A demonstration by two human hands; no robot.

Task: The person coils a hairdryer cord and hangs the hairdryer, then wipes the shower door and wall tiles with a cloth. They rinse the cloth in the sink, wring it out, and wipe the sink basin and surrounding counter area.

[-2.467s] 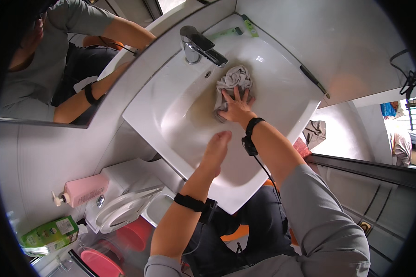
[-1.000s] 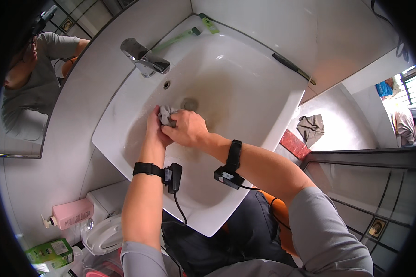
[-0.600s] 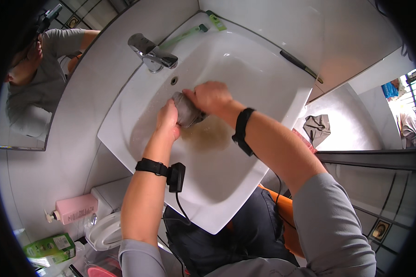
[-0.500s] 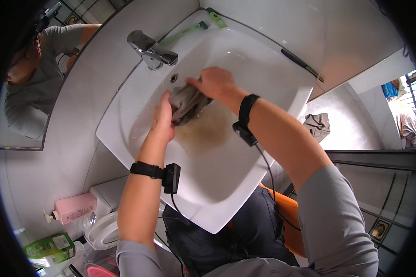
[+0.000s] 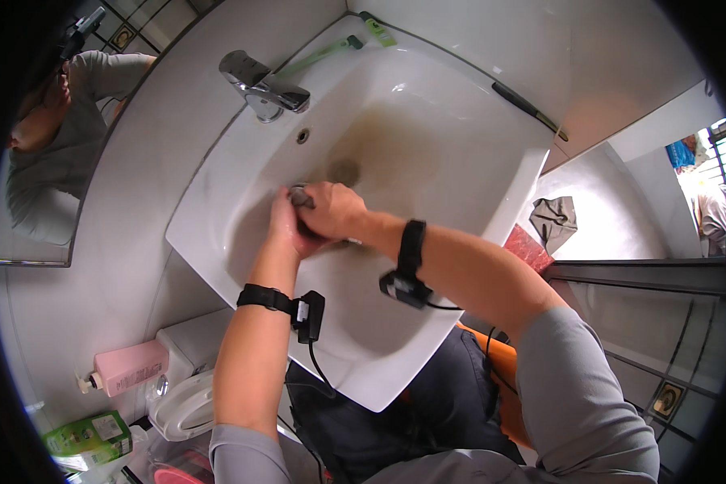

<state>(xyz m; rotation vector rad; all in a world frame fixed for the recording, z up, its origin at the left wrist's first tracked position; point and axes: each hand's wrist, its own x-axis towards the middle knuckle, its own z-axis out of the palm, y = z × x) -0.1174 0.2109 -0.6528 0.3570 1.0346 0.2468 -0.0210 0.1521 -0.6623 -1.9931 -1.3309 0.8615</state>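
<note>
Since half a second ago, the right hand (image 5: 335,210) has come down and leftward to meet the left hand (image 5: 283,218), and the cloth (image 5: 300,197) between them has gone from spread out to bunched up. Only a small, wrinkled, wet-looking grey knob of it shows above the fingers, a little left of the frame's centre, within the white basin (image 5: 468,137). How the rest is folded is hidden by the hands.

Both hands are together, clamped on the cloth, the right curled over it with its knuckles up, the left on the far left side with its fingers pointing upward. Left of centre, the left forearm rises nearly upright from the lower edge; the right forearm slants in from the lower right. Brownish water (image 5: 399,133) spreads above and right of the hands.
</note>
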